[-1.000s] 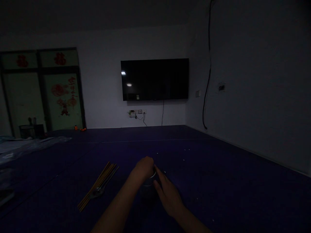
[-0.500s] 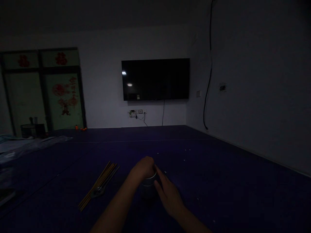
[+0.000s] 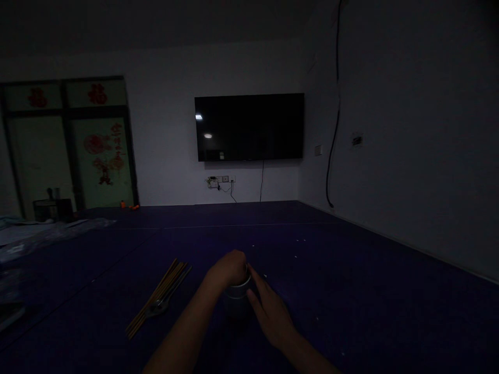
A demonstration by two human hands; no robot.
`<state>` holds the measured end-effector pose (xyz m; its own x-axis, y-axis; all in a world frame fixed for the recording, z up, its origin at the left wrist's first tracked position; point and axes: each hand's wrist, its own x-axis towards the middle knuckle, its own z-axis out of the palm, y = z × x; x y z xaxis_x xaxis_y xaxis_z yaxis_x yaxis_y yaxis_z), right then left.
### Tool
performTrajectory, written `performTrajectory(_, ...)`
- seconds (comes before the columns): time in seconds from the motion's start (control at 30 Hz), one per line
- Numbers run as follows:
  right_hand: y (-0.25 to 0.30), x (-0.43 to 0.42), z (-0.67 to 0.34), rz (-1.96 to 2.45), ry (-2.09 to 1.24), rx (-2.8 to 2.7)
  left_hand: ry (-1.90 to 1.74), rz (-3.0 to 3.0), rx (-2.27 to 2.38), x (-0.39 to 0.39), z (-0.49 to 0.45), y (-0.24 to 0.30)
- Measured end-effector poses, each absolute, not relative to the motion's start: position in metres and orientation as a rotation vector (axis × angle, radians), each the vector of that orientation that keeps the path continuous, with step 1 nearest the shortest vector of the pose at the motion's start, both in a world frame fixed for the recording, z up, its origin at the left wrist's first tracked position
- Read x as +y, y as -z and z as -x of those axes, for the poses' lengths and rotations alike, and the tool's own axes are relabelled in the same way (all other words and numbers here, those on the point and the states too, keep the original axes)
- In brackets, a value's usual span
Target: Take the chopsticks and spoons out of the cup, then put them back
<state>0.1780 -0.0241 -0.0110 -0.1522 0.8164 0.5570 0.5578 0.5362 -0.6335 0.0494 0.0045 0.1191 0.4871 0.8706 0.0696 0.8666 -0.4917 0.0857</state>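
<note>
A dark cylindrical cup (image 3: pixel 236 300) with a pale rim stands upright on the dark purple surface in front of me. My left hand (image 3: pixel 229 268) bends down over its mouth, curled, with the fingertips inside and out of sight. What those fingers hold, if anything, is hidden. Against the cup's right side rests my right hand (image 3: pixel 271 313), its thumb and fingers gripping the wall near the rim. To the left lie several wooden chopsticks (image 3: pixel 145 311) in a bundle, with a metal spoon (image 3: pixel 157 307) beside them.
Small white scraps (image 3: pixel 295 256) dot the purple surface (image 3: pixel 374 301). Crumpled clear plastic (image 3: pixel 74 228) lies at the far left, near a dark box (image 3: pixel 52 209). Small orange items (image 3: pixel 134 207) sit at the back edge. A television (image 3: pixel 249 127) hangs on the wall.
My left hand and forearm have shifted very slightly left over the cup. My right hand, the cup and the chopsticks stay where they were.
</note>
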Motion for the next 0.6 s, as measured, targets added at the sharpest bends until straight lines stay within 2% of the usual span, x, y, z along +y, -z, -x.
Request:
performTrajectory(0.27, 0.01, -0.025, -0.178, 1.069, -0.332, -1.854, -0.298, -2.608, 1.619, 0.005, -0.038, -0.136)
performTrajectory(0.6, 0.005, -0.028, -0.179, 1.119, -0.401, -1.851, -1.062, -2.329, 1.525, -0.001, 0.004, -0.163)
